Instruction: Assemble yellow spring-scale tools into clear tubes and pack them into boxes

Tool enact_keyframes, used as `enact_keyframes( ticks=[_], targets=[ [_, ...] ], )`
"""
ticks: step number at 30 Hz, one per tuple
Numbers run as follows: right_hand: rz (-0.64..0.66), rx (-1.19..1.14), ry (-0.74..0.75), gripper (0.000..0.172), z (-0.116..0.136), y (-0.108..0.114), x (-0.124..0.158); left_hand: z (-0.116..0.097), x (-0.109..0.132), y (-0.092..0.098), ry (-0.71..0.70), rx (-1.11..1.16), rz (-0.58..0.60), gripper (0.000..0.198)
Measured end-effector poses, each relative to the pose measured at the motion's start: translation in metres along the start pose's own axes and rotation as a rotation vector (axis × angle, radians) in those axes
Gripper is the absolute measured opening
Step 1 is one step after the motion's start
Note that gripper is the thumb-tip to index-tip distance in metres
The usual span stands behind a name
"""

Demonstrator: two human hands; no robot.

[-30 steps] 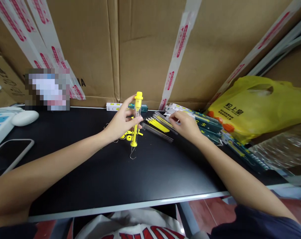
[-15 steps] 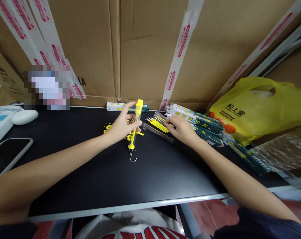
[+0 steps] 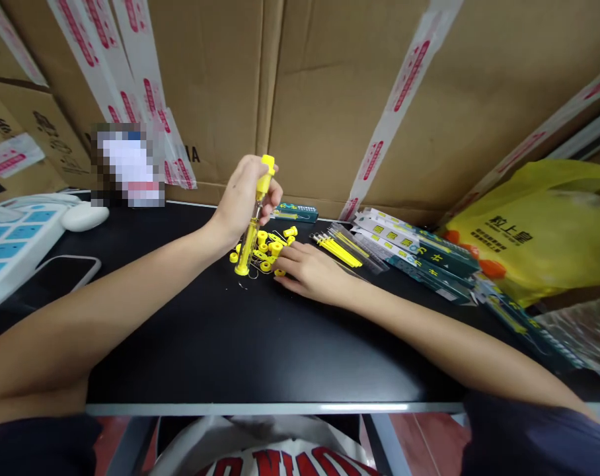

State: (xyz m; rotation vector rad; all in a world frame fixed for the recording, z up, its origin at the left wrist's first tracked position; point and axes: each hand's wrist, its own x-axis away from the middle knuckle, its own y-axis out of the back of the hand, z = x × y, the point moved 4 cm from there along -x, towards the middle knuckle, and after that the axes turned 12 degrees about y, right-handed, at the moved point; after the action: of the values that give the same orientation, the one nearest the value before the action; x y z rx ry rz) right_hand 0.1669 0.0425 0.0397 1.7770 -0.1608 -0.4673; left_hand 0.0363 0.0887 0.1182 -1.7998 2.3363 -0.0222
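My left hand (image 3: 248,192) is closed around a spring scale (image 3: 253,228), a clear tube with a yellow cap on top and a yellow collar at its lower end. It is held tilted, its top leaning right and away; a wire hook shows under the collar. Just right of it, my right hand (image 3: 312,272) reaches low over a pile of small yellow plastic caps (image 3: 264,248) and thin wire hooks. Its fingers are partly spread among the caps, touching or nearly touching them; no lifted piece shows in them.
Right of the pile lie yellow strips with springs (image 3: 337,248) and clear tubes (image 3: 374,254). Beyond them are printed boxes (image 3: 419,248) and a yellow plastic bag (image 3: 538,225). Left are a phone (image 3: 57,284) and a power strip (image 3: 27,238). Cardboard (image 3: 330,86) walls the back.
My right hand has moved left, from the yellow strips to the pile of caps. My left hand has raised the spring scale and tilted it. The view has shifted left.
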Motion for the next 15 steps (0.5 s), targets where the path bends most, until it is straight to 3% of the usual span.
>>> enact_keyframes(
  ticks=[3, 7, 15],
  targets=[
    [0.037, -0.050, 0.067, 0.023, 0.008, -0.003, -0.033, -0.018, 0.003, 0.004, 0.026, -0.007, 0.033, 0.023],
    [0.161, -0.043, -0.060, 0.022, 0.013, -0.005, -0.062, -0.034, 0.007, 0.009, 0.043, -0.041, 0.050, 0.027],
    [0.507, -0.135, -0.283, 0.013, 0.006, -0.006, -0.085, -0.025, 0.005, 0.006, 0.116, -0.082, 0.090, 0.013]
  ],
)
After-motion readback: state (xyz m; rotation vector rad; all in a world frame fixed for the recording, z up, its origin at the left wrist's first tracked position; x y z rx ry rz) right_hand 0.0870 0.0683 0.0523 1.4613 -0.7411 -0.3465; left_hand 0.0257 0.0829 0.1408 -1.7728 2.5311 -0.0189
